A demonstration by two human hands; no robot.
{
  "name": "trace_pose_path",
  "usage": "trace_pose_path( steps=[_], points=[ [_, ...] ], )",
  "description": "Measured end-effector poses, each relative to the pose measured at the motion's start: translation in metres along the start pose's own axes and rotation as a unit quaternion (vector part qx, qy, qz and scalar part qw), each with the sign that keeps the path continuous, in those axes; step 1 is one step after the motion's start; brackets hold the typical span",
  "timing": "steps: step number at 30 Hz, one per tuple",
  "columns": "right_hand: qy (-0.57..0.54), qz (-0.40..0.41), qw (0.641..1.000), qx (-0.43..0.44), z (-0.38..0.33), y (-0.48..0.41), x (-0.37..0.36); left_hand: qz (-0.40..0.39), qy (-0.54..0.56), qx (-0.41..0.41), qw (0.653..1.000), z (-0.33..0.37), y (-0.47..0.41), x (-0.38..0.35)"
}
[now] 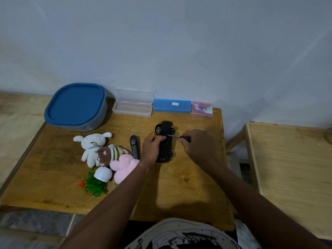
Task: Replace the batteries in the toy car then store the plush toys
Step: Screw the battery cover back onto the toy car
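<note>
Fingers (161, 138) of our left hand (151, 148) grip the black-and-yellow plastic toy car (166, 146), tipped sideways on the wooden surface (179, 194); light and stiff, we judge, best held by its flanks. Our right hand (197, 143) pinches a black-handled screwdriver (186, 139). Lidded grey tub (77, 106) hides its contents; clear open case (133, 107) looks empty; pink box (202, 109) holds small pieces

No legible text (case label (175, 104) blurred)

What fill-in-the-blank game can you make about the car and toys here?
1. The left hand holds the toy car turned ____ down.
2. The right hand grips a ____ aimed at the car.
3. The lid on the big tub is coloured ____.
Missing words: upside, screwdriver, blue.
</note>
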State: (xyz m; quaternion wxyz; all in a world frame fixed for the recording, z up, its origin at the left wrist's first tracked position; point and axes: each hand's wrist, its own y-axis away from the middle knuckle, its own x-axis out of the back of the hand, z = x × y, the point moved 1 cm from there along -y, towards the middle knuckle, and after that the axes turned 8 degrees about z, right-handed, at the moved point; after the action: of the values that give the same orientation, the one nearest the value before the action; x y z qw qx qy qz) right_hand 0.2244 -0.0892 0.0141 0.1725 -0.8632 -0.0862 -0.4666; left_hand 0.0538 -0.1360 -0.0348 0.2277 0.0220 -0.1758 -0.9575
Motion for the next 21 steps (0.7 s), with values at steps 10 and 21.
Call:
trace_pose_path(
  steps=[10,21],
  points=[
    [-0.025,-0.020,0.999,0.005,-0.002,0.000,0.001,0.005,-0.028,0.000,1.000,0.006,0.001,-0.003],
    [0.035,-0.012,0.997,0.062,-0.002,-0.002,0.010,0.017,-0.021,0.020,0.999,0.014,0.002,-0.004]
  ],
)
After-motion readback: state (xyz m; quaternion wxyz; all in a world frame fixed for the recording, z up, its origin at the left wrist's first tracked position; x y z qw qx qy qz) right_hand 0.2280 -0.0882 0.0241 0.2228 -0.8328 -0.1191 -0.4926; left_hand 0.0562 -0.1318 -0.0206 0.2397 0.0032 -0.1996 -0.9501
